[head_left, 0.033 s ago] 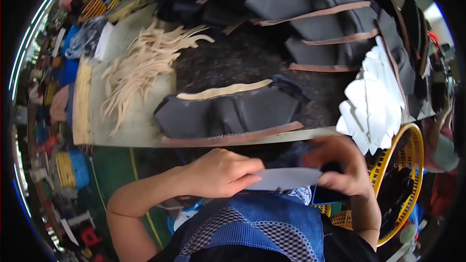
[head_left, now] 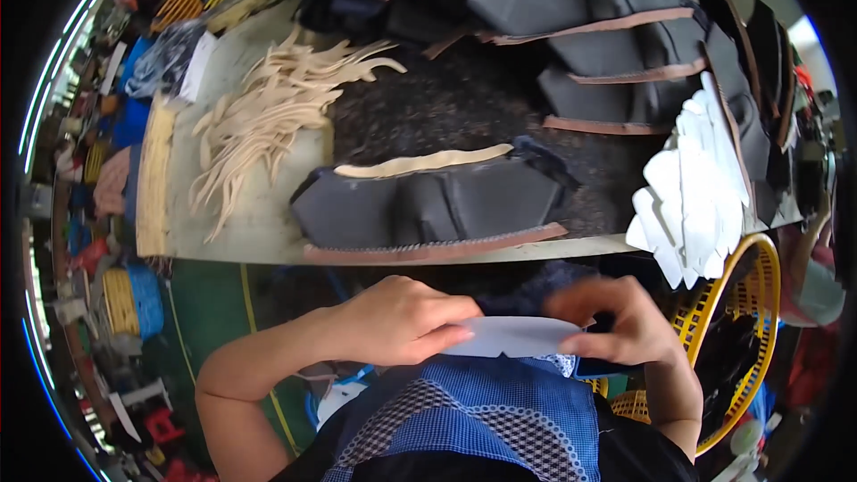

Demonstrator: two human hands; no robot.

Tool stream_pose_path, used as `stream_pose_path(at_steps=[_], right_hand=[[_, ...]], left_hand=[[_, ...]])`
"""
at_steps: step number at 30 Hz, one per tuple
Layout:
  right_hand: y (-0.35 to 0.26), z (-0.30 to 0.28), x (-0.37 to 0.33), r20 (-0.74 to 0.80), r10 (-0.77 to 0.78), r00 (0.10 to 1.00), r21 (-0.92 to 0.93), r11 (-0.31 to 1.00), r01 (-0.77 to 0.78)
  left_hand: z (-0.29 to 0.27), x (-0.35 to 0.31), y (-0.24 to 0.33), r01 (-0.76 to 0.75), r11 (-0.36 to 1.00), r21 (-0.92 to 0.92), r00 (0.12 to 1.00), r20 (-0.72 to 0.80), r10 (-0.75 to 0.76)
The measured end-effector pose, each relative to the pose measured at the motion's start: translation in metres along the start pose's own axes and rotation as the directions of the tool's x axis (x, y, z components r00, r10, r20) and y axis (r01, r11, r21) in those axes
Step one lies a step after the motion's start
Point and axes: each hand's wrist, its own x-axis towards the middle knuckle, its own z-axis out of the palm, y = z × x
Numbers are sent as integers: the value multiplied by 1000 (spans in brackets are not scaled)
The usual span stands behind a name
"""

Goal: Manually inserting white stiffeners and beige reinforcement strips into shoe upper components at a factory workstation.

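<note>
Near the worktable, a smooth pale strip bears a notch.

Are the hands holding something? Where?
A white strip, pinched at its left end by the left hand; whether the right hand grips its right end is unclear.

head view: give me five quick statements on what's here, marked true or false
1. The left hand's grip holds one end of a thin pale piece. True.
2. The loose pile of cream strips lies at the table's right end. False: the pile of cream strips is on the left.
3. A single cream strip lies along the far edge of the nearest dark panel. True.
4. That panel's brown edging faces away from the person. False: the brown edging is on the near side.
5. The apron is plain red. False: the apron is blue and patterned.
</note>
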Motion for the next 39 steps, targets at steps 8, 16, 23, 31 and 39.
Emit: stream_pose_path(at_steps=[8,16,23,31,39], right_hand=[[-53,-4,115,7,90,996,188,978,-90],[-28,-2,154,15,226,974,134,965,-226],[-24,4,163,-91,-53,994,-716,697,-28],[-52,59,132,90,-705,704,-884,269,382],[-30,56,160,-52,-782,622,-891,318,325]], left_hand=[[-68,-35,-24,205,864,-460,768,-472,-433],[-67,-31,-76,383,794,-472,753,-338,-565],[-92,-10,-48,670,740,-61,711,-235,-663],[-24,-30,-34,254,709,657,911,-410,54],[-11,-2,-55,330,712,620,699,-667,258]])
